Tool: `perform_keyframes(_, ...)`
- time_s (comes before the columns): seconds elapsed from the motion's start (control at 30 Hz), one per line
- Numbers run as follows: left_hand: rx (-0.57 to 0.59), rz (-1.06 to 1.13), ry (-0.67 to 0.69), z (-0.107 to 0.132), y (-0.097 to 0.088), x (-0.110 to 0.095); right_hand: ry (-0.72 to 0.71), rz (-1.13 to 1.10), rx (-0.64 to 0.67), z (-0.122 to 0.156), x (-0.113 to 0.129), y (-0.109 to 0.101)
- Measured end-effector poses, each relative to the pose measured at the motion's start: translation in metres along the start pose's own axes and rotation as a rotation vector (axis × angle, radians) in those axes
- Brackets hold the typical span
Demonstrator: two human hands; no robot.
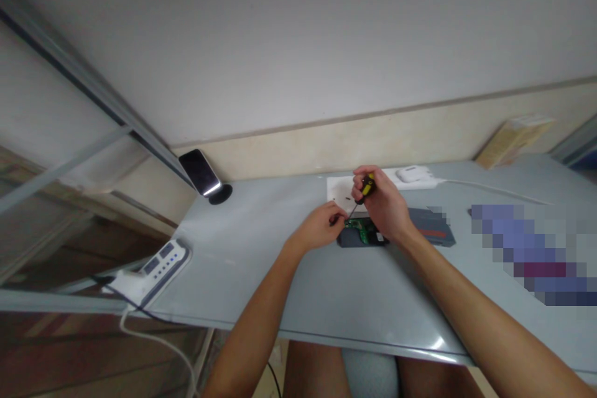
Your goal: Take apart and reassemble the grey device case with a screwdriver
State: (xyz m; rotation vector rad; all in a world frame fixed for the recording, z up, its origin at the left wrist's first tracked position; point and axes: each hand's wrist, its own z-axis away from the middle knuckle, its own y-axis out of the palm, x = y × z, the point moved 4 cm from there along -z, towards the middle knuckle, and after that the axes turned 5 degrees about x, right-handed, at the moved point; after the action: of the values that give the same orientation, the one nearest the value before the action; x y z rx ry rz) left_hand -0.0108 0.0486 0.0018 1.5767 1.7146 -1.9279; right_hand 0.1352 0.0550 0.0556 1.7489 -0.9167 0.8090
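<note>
Glossy pale grey table (pixel 280 273). A phone (pixel 199 171) on a round stand sits back left, with a white power strip (pixel 153 267) at the left edge. Mid-table there's a white sheet (pixel 338 189), an opened dark device (pixel 361 237) and a grey cover (pixel 431 227) beside it.

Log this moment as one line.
right hand: grips screwdriver | left hand: by its tip | circuit board: exposed in dark casing

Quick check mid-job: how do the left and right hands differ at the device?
The right hand is shut on a yellow-and-black screwdriver; the left hand has no handle, fingers curled near its tip. The right hand sits higher, over the green circuit board; the left hand lies lower, beside it. Both meet at the dark device.
</note>
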Motion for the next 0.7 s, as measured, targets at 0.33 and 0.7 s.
perform_keyframes(0.33, -0.012, -0.002, -0.005, -0.001, 0.003, 0.004, -0.043, -0.121, -0.128, -0.005, 0.014, -0.018)
perform_keyframes(0.7, -0.015, -0.075, -0.024, 0.002, 0.001, -0.007, -0.052, -0.209, -0.183, -0.009, 0.02, -0.032)
